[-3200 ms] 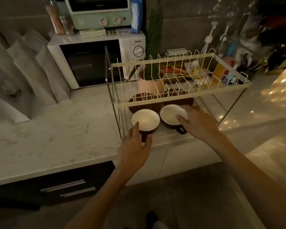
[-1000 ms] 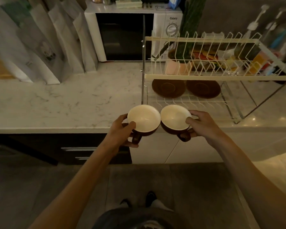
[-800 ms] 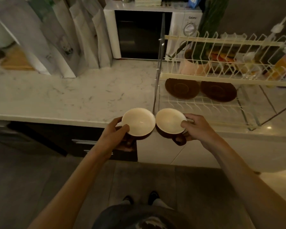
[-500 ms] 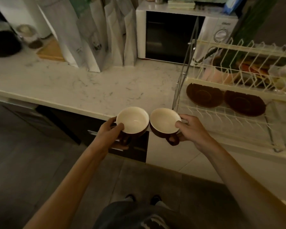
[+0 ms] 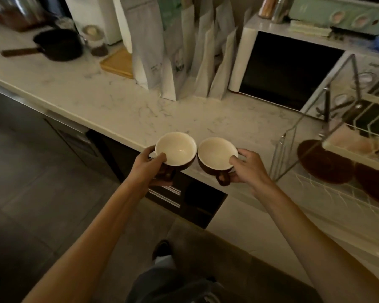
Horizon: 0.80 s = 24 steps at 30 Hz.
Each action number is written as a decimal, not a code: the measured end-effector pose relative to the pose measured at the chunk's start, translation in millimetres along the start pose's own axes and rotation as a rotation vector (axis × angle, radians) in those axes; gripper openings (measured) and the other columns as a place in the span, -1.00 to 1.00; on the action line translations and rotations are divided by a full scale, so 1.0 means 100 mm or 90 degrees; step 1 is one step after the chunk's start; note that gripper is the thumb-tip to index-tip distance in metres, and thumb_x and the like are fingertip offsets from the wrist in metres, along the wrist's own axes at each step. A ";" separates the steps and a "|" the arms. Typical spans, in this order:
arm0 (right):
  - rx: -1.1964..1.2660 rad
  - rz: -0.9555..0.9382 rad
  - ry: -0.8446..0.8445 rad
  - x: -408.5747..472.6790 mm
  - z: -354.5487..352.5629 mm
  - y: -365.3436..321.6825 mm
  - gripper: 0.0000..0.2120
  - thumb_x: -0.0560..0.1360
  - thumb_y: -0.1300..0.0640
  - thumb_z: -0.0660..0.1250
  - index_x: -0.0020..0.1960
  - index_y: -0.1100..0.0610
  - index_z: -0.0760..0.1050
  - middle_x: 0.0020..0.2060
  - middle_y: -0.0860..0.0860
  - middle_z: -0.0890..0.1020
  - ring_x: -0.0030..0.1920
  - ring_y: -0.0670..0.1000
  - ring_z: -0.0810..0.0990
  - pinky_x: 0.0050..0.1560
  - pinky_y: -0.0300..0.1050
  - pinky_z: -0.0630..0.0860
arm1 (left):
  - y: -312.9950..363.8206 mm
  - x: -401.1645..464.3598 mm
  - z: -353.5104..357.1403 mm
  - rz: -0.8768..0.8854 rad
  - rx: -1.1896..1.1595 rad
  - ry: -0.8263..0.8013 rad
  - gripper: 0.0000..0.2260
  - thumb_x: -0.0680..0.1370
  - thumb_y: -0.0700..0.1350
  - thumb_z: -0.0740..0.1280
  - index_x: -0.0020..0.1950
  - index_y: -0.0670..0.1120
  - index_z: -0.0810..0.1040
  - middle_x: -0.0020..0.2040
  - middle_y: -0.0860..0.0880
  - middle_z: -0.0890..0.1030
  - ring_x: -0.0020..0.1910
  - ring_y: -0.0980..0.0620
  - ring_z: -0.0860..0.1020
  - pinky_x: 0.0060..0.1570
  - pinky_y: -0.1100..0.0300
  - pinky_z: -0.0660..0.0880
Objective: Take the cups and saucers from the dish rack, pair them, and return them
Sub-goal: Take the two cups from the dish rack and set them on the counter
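I hold two brown cups with cream insides side by side over the counter's front edge. My left hand (image 5: pixel 150 168) grips the left cup (image 5: pixel 175 149) by its rim and handle. My right hand (image 5: pixel 248 169) grips the right cup (image 5: pixel 217 155), whose handle points toward me. Both cups are upright and their rims nearly touch. Two brown saucers (image 5: pixel 325 165) (image 5: pixel 375 184) lie flat on the lower shelf of the white wire dish rack (image 5: pixel 293 154) at the right.
The marble counter (image 5: pixel 123 110) carries several upright paper bags (image 5: pixel 175 53), a white microwave (image 5: pixel 284 68), a wooden board (image 5: pixel 118 64), a jar (image 5: pixel 97 44) and a black saucepan (image 5: pixel 57 45). Dark drawers (image 5: pixel 169 193) sit under the counter's edge.
Both hands lifted the cups out of the rack and carried them left, clear of it. My view has swung left, so the rack now sits at the right edge.
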State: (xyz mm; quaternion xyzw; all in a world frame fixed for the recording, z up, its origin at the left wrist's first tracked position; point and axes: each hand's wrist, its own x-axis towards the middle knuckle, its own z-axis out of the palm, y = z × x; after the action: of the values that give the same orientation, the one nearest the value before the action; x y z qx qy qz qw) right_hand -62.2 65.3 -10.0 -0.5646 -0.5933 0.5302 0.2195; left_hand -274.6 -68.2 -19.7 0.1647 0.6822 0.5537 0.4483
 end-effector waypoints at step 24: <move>0.092 0.027 0.004 1.32 1.91 -0.88 -0.56 0.51 0.28 0.24 0.38 0.13 0.42 0.13 0.23 0.58 -0.14 0.17 0.71 -0.34 -0.06 0.66 | 0.59 1.66 -1.29 -0.078 -0.088 0.107 -0.53 0.54 -0.18 0.34 0.42 0.06 0.31 0.12 -0.09 0.46 0.00 -0.08 0.55 -0.46 0.04 0.60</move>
State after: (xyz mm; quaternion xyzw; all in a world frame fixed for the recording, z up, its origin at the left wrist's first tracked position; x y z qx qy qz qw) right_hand -299.7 129.1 -42.7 -0.5615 -0.5406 0.5743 0.2505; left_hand -483.7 -7.2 -39.9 0.0446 0.6864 0.5825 0.4330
